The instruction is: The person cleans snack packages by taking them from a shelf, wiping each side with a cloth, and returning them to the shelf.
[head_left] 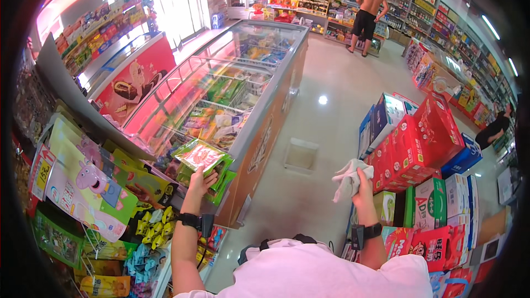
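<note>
My left hand (203,182) is at the near end of a chest freezer (258,140). Its thumb rests on a green plastic food packet (199,154) with a white and red label, and its fingers curl beside it. More green packets (223,180) lie under and beside that hand, over the freezer's corner. How far the fingers reach beneath the packet is hidden. Out to the right, my right hand (364,186) grips a crumpled whitish cloth (350,178), held above the aisle floor beside stacked cartons. A black strap device is on each wrist.
Red gift cartons (397,153) and drink boxes (430,203) are stacked at right. Hanging snack bags (99,182) crowd the left. Wire baskets of frozen packets (219,120) fill the freezer. One person (368,12) stands by the far counter; another (495,128) is at far right.
</note>
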`<move>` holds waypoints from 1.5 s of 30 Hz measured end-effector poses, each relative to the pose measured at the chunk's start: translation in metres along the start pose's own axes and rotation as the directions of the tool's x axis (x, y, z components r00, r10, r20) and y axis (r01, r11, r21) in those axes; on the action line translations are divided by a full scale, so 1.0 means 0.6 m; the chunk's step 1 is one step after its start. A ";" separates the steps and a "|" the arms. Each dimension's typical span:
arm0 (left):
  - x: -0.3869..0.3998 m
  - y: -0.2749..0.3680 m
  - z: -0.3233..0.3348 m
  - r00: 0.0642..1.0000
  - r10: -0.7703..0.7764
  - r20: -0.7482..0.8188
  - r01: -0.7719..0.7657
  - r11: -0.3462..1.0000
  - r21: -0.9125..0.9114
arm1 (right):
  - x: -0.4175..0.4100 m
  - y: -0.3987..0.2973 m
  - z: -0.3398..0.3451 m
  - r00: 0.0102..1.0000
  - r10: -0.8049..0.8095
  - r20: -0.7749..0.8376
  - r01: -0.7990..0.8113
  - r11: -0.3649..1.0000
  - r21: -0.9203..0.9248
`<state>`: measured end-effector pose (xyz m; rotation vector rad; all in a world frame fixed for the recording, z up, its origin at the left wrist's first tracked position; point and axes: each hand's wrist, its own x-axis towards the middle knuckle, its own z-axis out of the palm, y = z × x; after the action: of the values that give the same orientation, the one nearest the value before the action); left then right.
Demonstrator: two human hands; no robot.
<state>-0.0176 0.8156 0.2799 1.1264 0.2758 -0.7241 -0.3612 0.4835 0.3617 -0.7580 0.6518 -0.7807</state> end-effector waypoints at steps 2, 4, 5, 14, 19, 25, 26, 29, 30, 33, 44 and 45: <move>-0.009 0.006 -0.002 1.000 0.003 -0.015 -0.003 0.999 0.041 | -0.007 0.002 -0.001 1.000 0.001 0.004 -0.001 1.000 -0.001; -0.018 0.008 -0.007 0.996 0.076 -0.037 -0.067 0.980 0.189 | -0.016 0.005 0.002 1.000 -0.018 0.014 0.018 1.000 0.005; -0.023 0.008 -0.011 0.996 0.078 -0.039 -0.070 0.980 0.187 | -0.021 0.007 0.005 1.000 -0.017 0.018 0.017 1.000 0.004; -0.119 -0.011 -0.047 0.996 -0.048 0.071 0.031 0.976 0.214 | -0.079 0.041 0.062 0.996 -0.006 0.091 0.007 1.000 -0.015; -0.260 -0.017 -0.068 0.965 0.007 0.260 -0.116 0.907 0.405 | -0.120 0.089 0.104 0.977 0.084 0.196 -0.085 0.996 -0.005; -0.488 -0.001 -0.132 0.894 0.361 0.265 -0.444 0.796 0.412 | -0.259 0.132 0.236 0.777 0.384 0.499 -0.329 0.923 -0.198; -0.532 0.011 -0.143 0.894 0.378 0.239 -0.446 0.795 0.410 | -0.306 0.119 0.264 0.714 0.361 0.600 -0.117 0.907 -0.406; -0.637 0.037 -0.171 0.852 0.488 0.190 -0.524 0.792 0.313 | -0.343 0.181 0.290 0.259 0.664 0.701 -0.254 0.747 -0.614; -0.663 0.042 -0.190 0.798 0.579 0.164 -0.599 0.734 0.321 | -0.371 0.193 0.314 0.246 0.671 0.699 -0.257 0.741 -0.621; -0.748 0.056 -0.253 0.674 0.736 0.064 -0.700 0.609 0.373 | -0.461 0.222 0.400 -0.126 0.734 0.667 0.038 0.676 -0.736; -0.882 0.164 -0.436 0.067 0.990 -0.124 -0.667 0.137 0.732 | -0.652 0.297 0.588 -0.034 0.392 0.919 0.159 0.910 -0.382; -0.881 0.180 -0.444 0.059 0.991 -0.121 -0.669 0.129 0.732 | -0.664 0.300 0.611 -0.038 0.385 0.922 0.163 0.913 -0.375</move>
<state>-0.3004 1.2830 0.5327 1.7337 -0.1647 0.8868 -0.2382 1.0181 0.5182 -1.3853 -0.6067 0.3006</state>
